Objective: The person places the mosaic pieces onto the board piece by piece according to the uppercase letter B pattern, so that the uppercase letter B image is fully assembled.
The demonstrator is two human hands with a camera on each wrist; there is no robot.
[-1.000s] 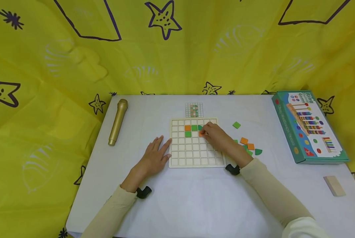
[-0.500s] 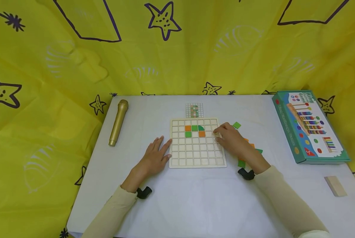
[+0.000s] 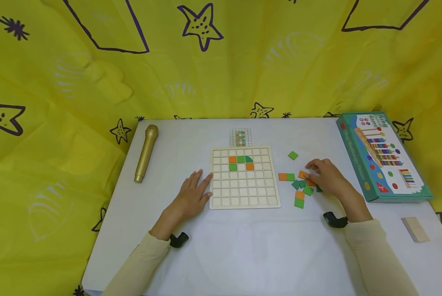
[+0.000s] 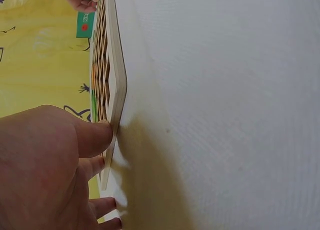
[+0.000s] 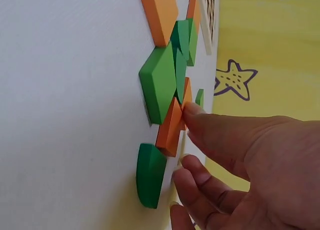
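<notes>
The wooden grid board (image 3: 245, 185) lies mid-table with orange and green pieces in its upper cells, among them a quarter-round green piece (image 3: 248, 159). My left hand (image 3: 191, 196) rests at the board's left edge, fingers spread, thumb and a finger touching its rim (image 4: 117, 98). Right of the board, my right hand (image 3: 328, 177) is over the loose pieces. In the right wrist view its thumb touches an orange piece (image 5: 187, 93), the other fingers being bent and apart from it. Beside it lie another orange piece (image 5: 170, 132) and a dark green rounded one (image 5: 151, 175).
A small pattern card (image 3: 240, 137) lies behind the board. A gold microphone (image 3: 146, 154) is at the left. A green game box (image 3: 387, 160) and a wooden block (image 3: 415, 229) are at the right. One green square (image 3: 292, 155) lies apart from the pile.
My right hand has moved right, from the board to the loose pieces, uncovering the board's right side. The orange piece at the board's centre-right stays in its cell. My left hand has not moved.
</notes>
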